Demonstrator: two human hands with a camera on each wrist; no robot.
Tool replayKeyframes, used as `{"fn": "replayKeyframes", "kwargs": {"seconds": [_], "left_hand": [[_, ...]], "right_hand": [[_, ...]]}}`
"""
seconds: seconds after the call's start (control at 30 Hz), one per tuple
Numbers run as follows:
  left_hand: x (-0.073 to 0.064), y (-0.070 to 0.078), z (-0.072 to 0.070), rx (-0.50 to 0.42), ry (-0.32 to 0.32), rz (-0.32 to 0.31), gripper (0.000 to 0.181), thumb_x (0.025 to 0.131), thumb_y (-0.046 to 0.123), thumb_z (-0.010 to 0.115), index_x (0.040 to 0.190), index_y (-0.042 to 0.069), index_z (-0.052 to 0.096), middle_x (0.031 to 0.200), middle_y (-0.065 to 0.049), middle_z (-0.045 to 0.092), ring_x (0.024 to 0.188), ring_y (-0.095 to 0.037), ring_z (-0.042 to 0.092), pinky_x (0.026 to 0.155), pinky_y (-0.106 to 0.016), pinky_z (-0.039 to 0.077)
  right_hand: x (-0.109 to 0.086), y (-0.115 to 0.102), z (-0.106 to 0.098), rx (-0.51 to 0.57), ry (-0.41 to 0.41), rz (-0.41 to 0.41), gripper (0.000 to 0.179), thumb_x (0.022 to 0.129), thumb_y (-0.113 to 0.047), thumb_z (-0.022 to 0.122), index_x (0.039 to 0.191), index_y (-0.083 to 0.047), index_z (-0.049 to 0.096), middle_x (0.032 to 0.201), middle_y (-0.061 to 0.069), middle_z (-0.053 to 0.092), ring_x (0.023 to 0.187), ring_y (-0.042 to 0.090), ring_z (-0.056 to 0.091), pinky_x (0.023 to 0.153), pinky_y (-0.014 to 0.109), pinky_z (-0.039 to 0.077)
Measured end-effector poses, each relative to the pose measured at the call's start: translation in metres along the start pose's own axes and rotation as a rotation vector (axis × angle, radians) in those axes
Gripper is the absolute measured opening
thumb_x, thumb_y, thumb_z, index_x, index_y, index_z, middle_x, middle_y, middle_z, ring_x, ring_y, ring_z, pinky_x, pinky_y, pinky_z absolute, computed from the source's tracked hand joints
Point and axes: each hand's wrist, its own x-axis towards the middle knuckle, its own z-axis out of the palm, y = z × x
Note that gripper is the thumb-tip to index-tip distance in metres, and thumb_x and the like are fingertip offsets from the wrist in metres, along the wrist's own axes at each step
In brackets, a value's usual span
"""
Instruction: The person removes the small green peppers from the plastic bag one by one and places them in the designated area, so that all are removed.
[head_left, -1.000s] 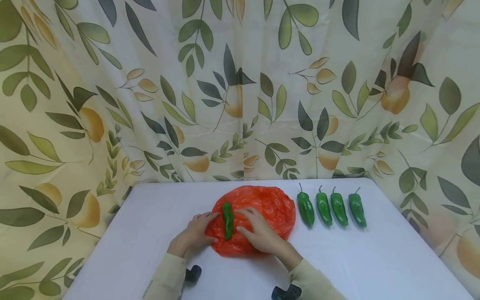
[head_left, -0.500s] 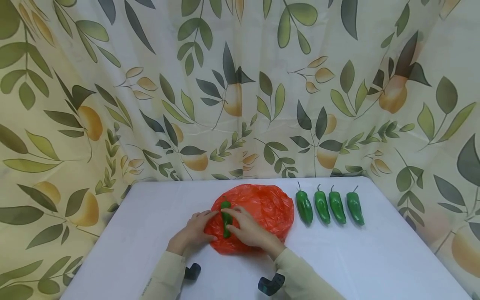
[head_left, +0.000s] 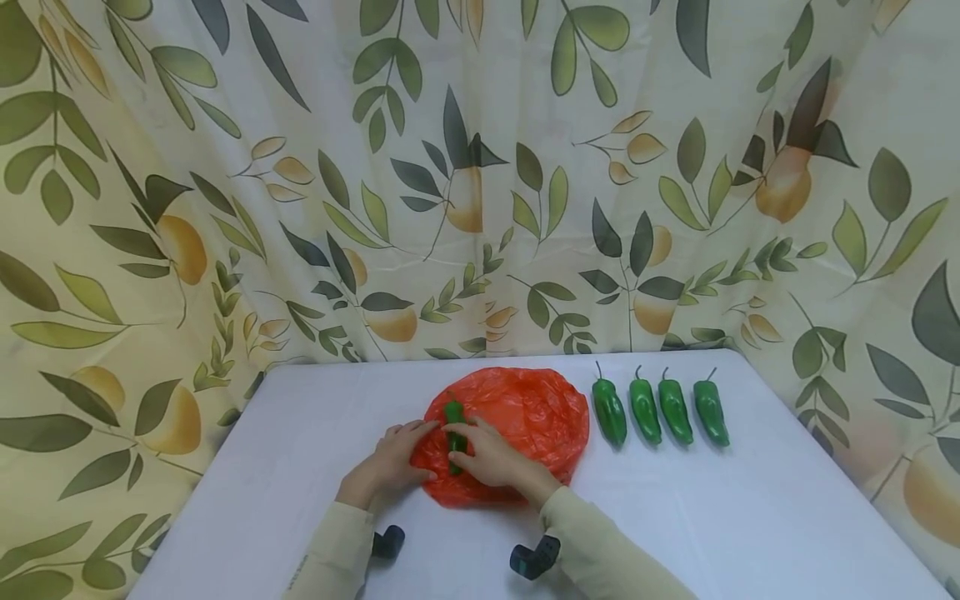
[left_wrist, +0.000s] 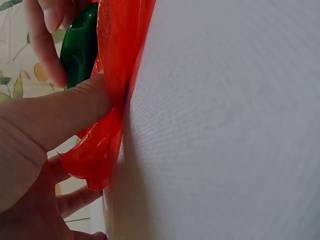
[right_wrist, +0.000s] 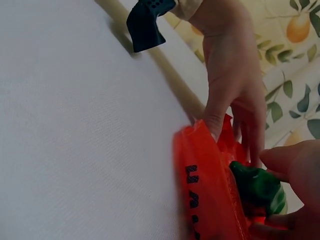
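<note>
A red plastic bag [head_left: 536, 425] lies spread on the white table, with a long green pepper [head_left: 454, 412] on its left part. My left hand [head_left: 393, 458] rests at the bag's left edge, fingers spread and thumb [left_wrist: 80, 102] laid straight against the plastic. From the right, my right hand [head_left: 487, 454] reaches over the pepper and holds it between thumb and fingers, covering part of its middle. In the right wrist view the pepper [right_wrist: 257, 185] sits beside the bag's red side [right_wrist: 200, 175], which carries dark printed marks.
Several green peppers [head_left: 645, 410] stand in a row to the right of the bag, stems pointing away. Behind the white table [head_left: 675, 525] hangs a curtain [head_left: 480, 208] with leaf and fruit print. A dark wrist camera [head_left: 535, 557] sits by the right sleeve.
My right hand has moved left from beside the pepper to over it, its fingers now around it. The left hand and the bag have stayed in place.
</note>
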Motion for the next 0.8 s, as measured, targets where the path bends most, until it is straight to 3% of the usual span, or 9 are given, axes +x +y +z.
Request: {"fn": "replayKeyframes", "kwargs": {"seconds": [0.3,0.43,0.6,0.8], "left_hand": [[-0.001,0.000,0.000,-0.012,-0.015,-0.026,0.080,0.084,0.027,0.083,0.154,0.022,0.044,0.158,-0.010,0.044,0.144,-0.040,0.036,0.108,-0.067,0.043],[0.000,-0.001,0.000,-0.016,-0.012,-0.035,0.080,0.084,0.028,0.083,0.153,0.023,0.045,0.157,-0.009,0.044,0.145,-0.038,0.035,0.107,-0.066,0.045],[0.002,0.000,0.001,-0.027,-0.018,-0.038,0.080,0.083,0.028,0.083,0.153,0.024,0.045,0.158,-0.009,0.043,0.145,-0.038,0.034,0.106,-0.066,0.046],[0.000,0.002,0.000,-0.044,-0.019,-0.061,0.081,0.083,0.026,0.084,0.153,0.026,0.044,0.158,-0.009,0.043,0.145,-0.037,0.034,0.103,-0.063,0.050]], "right_hand": [[0.004,0.012,0.000,0.182,0.084,0.027,0.023,0.100,-0.016,0.062,0.122,-0.013,0.055,0.123,0.010,0.059,0.109,0.025,0.055,0.093,0.047,0.058],[0.001,0.016,-0.005,0.227,0.132,0.028,0.018,0.101,-0.012,0.061,0.117,-0.014,0.054,0.126,0.011,0.058,0.110,0.026,0.055,0.093,0.046,0.057],[-0.006,0.023,-0.013,0.301,0.169,0.043,0.015,0.101,-0.009,0.059,0.114,-0.014,0.054,0.135,0.015,0.057,0.117,0.031,0.055,0.098,0.052,0.055],[-0.020,0.028,-0.027,0.390,0.195,0.088,0.016,0.101,-0.007,0.058,0.115,-0.014,0.054,0.141,0.019,0.054,0.120,0.037,0.056,0.093,0.052,0.058]]}}
